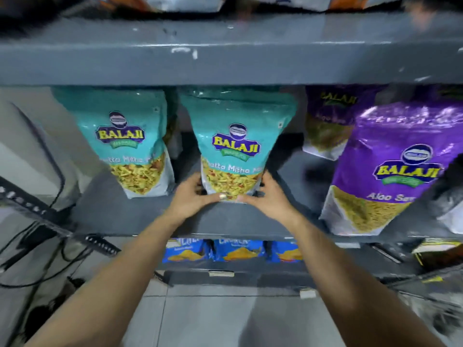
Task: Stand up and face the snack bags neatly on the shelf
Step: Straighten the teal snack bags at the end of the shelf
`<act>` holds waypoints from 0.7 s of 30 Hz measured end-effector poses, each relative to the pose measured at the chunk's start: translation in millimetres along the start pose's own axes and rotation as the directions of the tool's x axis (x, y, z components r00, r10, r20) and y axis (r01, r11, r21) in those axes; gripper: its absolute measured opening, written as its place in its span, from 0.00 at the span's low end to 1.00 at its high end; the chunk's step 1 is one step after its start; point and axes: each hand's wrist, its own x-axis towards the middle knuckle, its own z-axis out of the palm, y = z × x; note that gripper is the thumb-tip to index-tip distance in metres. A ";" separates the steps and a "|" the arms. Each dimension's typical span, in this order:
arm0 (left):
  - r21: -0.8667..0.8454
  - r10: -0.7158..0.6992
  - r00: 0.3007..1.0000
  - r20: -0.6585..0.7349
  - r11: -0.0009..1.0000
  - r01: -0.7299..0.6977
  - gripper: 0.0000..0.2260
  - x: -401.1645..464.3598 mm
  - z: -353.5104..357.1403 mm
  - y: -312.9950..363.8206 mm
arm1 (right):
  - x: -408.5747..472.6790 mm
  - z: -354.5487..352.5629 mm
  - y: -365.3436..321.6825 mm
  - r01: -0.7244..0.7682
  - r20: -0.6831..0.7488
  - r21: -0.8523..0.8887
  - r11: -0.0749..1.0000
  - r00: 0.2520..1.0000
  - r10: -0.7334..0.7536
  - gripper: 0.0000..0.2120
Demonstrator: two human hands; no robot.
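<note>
Left hand [191,196] and right hand [263,196] clamped base of teal Khatta Mitha bag [235,146], upright on grey shelf [225,221]. Risk: top-heavy bag likely tipped forward on release; purple Aloo Sev bag [390,171], right of hands, leaned.

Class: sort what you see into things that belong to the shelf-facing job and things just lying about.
Job: held teal bag, second teal bag, purple bags, shelf, left hand, right hand.
Lying about: black cables, blue packets below.
</note>
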 end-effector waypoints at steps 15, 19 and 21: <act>0.009 -0.039 0.990 -0.135 0.999 0.041 0.26 -61.6 27.8 -6.6 | -67.3 -12.6 1.0 0.000 0.037 -0.026 1.000 0.999 0.001 0.33; -0.028 -0.045 0.989 -0.142 0.999 0.042 0.27 -67.2 29.1 -2.0 | -69.0 -14.0 3.3 -0.033 0.045 -0.035 0.999 0.998 0.035 0.32; -0.049 -0.054 0.989 -0.141 0.998 0.048 0.27 -69.7 30.1 -1.7 | -71.8 -14.2 3.9 -0.032 0.048 -0.044 0.999 0.998 0.034 0.32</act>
